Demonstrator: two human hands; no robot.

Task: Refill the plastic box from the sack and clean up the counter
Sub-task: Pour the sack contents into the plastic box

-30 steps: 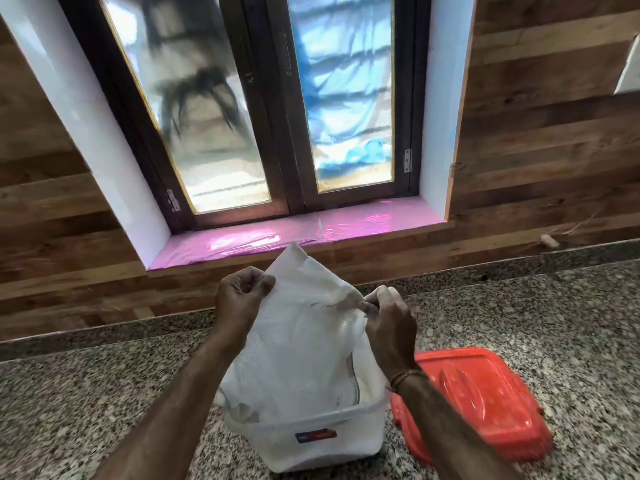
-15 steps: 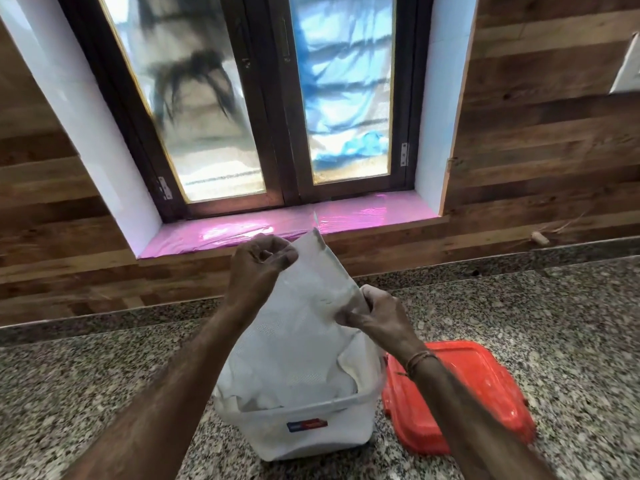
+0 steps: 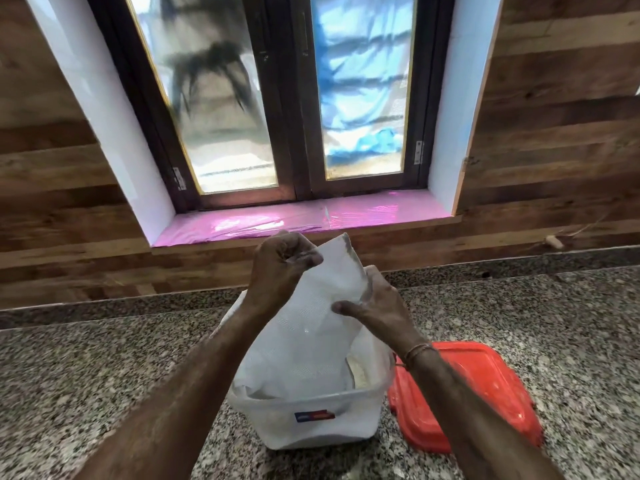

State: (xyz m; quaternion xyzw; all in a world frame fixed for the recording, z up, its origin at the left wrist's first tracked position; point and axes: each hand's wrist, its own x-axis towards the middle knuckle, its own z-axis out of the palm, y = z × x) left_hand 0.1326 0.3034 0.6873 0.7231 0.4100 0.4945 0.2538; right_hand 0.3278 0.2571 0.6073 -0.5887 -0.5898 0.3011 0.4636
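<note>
Granite counter (image 3: 104,375) runs the full width, back edge against the wood wall under the window (image 3: 294,98). Clear plastic box (image 3: 311,420) sits near the front edge, about mid-width, lid off. Red lid (image 3: 485,393) lies flat just right of it, touching or nearly so; can't tell which.

White sack (image 3: 311,334) stands upended in the box, mouth down inside, closed end up. Pale contents visible in the box at the right side, under the sack.

Left hand (image 3: 280,268) is fisted, pinching the sack's top corner. Right hand (image 3: 377,306) is on the sack's right edge a bit lower, thumb across the front face, fingers behind it, clamping the fabric.

Handling, my read: the sack is soft woven cloth, limp, looks mostly emptied so light. It will fold and flop, no stiffness to rely on. Best hold is the top corners, lift straight up and shake so the remainder drops in the box, not on the counter. Box walls look thin and flexible; carry it from the base or with both sides.
</note>
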